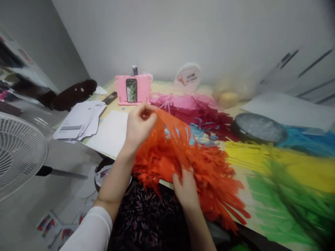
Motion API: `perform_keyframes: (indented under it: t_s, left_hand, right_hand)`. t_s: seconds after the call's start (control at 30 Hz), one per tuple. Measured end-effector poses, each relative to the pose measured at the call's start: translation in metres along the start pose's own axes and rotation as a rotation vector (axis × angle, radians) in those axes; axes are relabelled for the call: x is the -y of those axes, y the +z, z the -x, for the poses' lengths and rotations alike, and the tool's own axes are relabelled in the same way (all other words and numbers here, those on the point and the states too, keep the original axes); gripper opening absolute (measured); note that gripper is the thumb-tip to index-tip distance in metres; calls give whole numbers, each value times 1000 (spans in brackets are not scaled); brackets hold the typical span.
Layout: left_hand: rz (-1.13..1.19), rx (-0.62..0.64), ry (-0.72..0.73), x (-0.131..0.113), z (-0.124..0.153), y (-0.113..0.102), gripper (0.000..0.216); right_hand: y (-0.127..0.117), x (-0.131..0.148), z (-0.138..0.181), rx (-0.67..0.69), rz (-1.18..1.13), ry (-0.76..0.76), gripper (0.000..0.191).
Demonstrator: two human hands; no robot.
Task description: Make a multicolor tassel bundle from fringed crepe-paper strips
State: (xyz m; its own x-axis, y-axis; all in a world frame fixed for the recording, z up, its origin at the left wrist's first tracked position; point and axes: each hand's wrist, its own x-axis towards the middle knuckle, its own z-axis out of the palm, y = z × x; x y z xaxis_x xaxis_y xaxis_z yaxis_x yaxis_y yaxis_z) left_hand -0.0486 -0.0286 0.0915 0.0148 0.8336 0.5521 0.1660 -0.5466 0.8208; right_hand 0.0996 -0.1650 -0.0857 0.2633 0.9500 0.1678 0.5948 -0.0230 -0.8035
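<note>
Pinching one raised end of orange fringe [162, 164]: left hand [140, 123], apparently so strips hang free. Right hand [187, 190] among lower strips, grip unclear. Bulk: bench [243, 174] edge, beside yellow fringe [293, 167], seemingly sorted by colour.

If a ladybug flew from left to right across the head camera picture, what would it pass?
White round fan cage → stack of white printed paper sheets → the person's left hand → pile of bright orange fringed sheets → dark grey round container → thin blue sheets.
</note>
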Motion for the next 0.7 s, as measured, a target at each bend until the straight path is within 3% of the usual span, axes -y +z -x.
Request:
perform_keyframes:
  t_s: [0.1,0.2,0.27,0.3,0.33,0.4,0.5,0.6,0.7]
  left_hand:
    - [-19,-102,103,0,-42,-31,11]
    - [-96,-273,323,-15,-80,-63,21]
    - [-178,-445,567,-31,-88,-71,23]
    - [-241,-459,656,-39,-83,-68,23]
    - [-306,-403,693,-46,-74,-60,23]
    - [-478,-145,597,-52,-44,-35,22]
    - [-616,206,410,-45,5,7,12]
    - [-651,376,312,-34,34,28,8]
    - [-674,458,272,-27,42,24,10]
  right_hand:
    - [-1,-5,-1,-42,-164,50,65]
    - [-13,-3,1,-63,-479,138,68]
    - [-30,6,6,-12,-461,127,59]
    - [-42,13,8,-1,-358,88,51]
    - [-54,23,8,-2,-222,27,41]
    - [-75,46,5,-168,27,-110,31]
    - [-84,80,-17,-376,173,-384,52]
    - [-69,94,-48,-350,189,-551,66]
    - [-60,87,-72,-303,177,-541,44]
